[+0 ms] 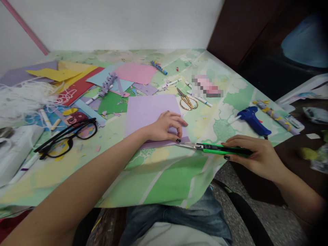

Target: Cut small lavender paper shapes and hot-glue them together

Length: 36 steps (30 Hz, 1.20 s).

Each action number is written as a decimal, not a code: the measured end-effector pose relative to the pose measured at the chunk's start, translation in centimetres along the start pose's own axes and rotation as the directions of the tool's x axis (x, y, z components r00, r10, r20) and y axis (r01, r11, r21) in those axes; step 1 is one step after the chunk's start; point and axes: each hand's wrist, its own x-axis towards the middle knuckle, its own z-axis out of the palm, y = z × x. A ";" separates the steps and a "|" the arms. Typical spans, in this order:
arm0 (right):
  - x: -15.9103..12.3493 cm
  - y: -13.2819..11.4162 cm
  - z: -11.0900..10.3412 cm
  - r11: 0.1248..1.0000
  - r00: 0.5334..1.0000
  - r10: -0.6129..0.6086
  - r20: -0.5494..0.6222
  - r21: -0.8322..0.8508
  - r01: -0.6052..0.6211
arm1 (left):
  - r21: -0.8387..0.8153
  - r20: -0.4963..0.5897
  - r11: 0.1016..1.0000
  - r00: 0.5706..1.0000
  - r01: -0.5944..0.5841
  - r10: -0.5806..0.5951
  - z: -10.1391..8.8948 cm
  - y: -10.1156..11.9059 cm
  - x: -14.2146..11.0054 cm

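Observation:
A sheet of light purple paper (151, 109) lies near the front edge of the table, with a fold along its near side. My left hand (166, 127) rests on it, fingers bent and thumb and forefinger holding it at the near right corner. In my right hand (252, 153) is a green and black utility knife (217, 149), its blade out and pointing left. The blade tip meets the paper's near edge by my left thumb; whether it lies inside the fold is hard to see. Gold-handled scissors (188, 101) lie just beyond the paper.
Black glasses (69, 138), white shredded strands (33, 99) and a white power strip (19, 150) crowd the left. Coloured sheets (135, 72) lie behind. A blue glue gun (253, 121) and a purple rolled paper stick (278, 118) lie right. White pens (202, 99) sit near the scissors.

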 end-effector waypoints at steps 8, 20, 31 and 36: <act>0.4 -0.4 0.4 0.999 0.999 -0.032 -0.013 -0.014 0.032 | 0.019 -0.009 0.999 0.999 -0.031 0.032 0.1 -0.1 0.0; 0.6 -0.5 0.3 0.998 0.998 -0.054 -0.026 -0.017 0.054 | 0.030 0.004 0.999 1.000 -0.011 0.011 0.0 0.1 0.1; 0.5 -0.3 0.8 0.996 0.994 -0.090 -0.058 -0.012 0.090 | 0.019 -0.013 0.999 0.999 -0.039 0.039 0.2 -0.3 0.0; 0.8 -0.6 1.1 0.994 0.992 -0.112 -0.056 -0.019 0.111 | 0.021 -0.016 0.999 0.999 -0.045 0.045 0.3 -0.5 0.0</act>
